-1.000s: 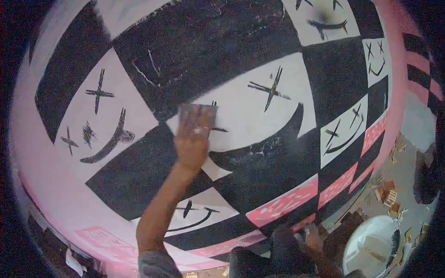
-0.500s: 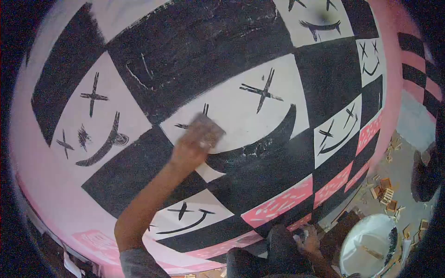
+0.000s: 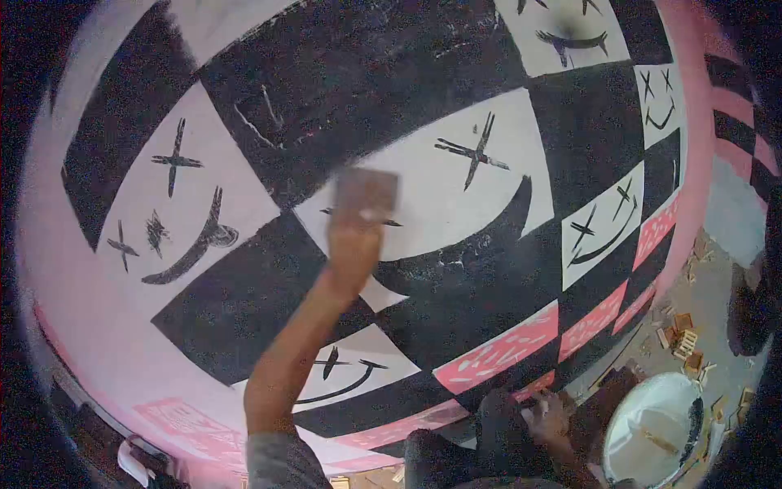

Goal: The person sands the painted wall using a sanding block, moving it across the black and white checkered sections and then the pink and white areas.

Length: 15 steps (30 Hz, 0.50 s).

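Note:
My left hand [image 3: 356,244] is raised against a large curved surface painted in black and white checks, its fingers closed around a flat brownish block [image 3: 366,192]. The block, blurred by motion, covers part of a black X mark in a white patch [image 3: 432,204] with a drawn face. My right hand [image 3: 547,417] is low beside my knee [image 3: 498,424], near the surface's pink lower edge; its fingers look loosely apart, with nothing visible in them.
A white bucket [image 3: 652,432] with a stick-like piece inside stands at the lower right. Small wooden pieces [image 3: 684,338] lie scattered on the floor behind it. Another pink and black checked surface [image 3: 733,110] is at the right edge.
My left hand and the block have moved up and slightly right, and the block now looks more upright. The whole view has shifted slightly. My right hand stays by the knee.

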Tool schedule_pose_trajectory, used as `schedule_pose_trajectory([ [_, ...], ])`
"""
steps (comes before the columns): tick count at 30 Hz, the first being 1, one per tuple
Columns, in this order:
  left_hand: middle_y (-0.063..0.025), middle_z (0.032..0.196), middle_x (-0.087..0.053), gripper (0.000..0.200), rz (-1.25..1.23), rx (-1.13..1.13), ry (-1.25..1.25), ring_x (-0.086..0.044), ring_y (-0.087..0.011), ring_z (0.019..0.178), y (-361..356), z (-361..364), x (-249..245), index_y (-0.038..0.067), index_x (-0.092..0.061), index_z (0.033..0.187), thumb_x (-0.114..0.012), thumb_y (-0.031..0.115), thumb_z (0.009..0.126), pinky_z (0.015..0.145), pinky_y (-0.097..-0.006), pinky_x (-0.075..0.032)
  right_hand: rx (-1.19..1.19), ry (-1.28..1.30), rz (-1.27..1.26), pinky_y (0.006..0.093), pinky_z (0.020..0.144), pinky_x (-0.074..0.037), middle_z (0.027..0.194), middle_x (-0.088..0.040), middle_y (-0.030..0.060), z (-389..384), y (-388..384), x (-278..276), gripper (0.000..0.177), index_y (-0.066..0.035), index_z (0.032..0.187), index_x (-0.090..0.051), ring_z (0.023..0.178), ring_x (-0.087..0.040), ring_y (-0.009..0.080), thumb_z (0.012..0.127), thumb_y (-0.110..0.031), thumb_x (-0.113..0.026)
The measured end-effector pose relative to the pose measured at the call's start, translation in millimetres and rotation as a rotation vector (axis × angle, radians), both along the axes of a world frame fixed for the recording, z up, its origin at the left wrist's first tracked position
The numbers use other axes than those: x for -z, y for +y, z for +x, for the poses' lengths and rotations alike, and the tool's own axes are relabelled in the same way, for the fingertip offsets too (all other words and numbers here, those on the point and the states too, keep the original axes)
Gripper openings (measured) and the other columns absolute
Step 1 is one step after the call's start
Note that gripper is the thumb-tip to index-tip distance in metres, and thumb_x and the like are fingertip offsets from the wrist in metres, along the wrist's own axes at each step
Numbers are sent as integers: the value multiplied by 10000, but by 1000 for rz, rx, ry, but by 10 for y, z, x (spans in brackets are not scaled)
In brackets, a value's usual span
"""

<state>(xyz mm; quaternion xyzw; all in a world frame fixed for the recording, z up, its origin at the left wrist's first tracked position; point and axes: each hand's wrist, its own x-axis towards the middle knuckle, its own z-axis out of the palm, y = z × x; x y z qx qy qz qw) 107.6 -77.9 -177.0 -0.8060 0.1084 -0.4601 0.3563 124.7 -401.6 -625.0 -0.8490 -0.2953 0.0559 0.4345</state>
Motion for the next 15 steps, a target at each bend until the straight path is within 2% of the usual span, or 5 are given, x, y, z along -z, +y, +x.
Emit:
schedule_pose_trajectory([
  [1, -104, 1186, -603, 309, -10, 33, 2, -542, -344, 1158, 38, 66, 190, 31, -635, 1083, -564, 31, 782, 1005, -451, -436, -29, 37, 92, 496, 942, -396, 1195, -546, 157, 12, -17, -109, 573, -81, 1187, -560, 1124, -494, 378, 764, -451, -673],
  [2, -101, 1164, -612, 320, -415, 311, 129, -550, -295, 1162, 44, 78, 372, 39, -633, 1090, -553, 20, 781, 1005, -429, -443, -54, 75, 182, 497, 919, -419, 1169, -565, 148, 26, -51, -171, 599, -86, 1168, -564, 1099, -514, 375, 744, -494, -677],
  [5, -98, 1190, -607, 300, -60, 168, 299, -540, -259, 1189, 170, -121, 106, 53, -638, 1084, -558, 40, 795, 1022, -412, -432, 50, -151, -85, 504, 945, -408, 1255, -524, 145, 80, -19, 388, 607, -108, 1215, -556, 1138, -495, 389, 760, -496, -661],
  [8, -88, 1239, -602, 315, -258, 80, 124, -519, -245, 1226, 104, -427, 143, 66, -643, 1096, -563, 62, 791, 1030, -416, -425, 8, -198, -11, 489, 991, -339, 1194, -520, 199, 81, -32, 262, 480, -55, 1187, -561, 1159, -450, 395, 836, -375, -628],
  [15, -80, 1198, -634, 383, -17, -203, 88, -573, -267, 1163, 466, -1038, 381, 94, -643, 1130, -536, 3, 774, 1020, -445, -433, 5, -128, -4, 528, 998, -346, 1328, -472, 162, 93, 6, 29, 592, -144, 1277, -504, 1210, -429, 400, 810, -492, -608],
])
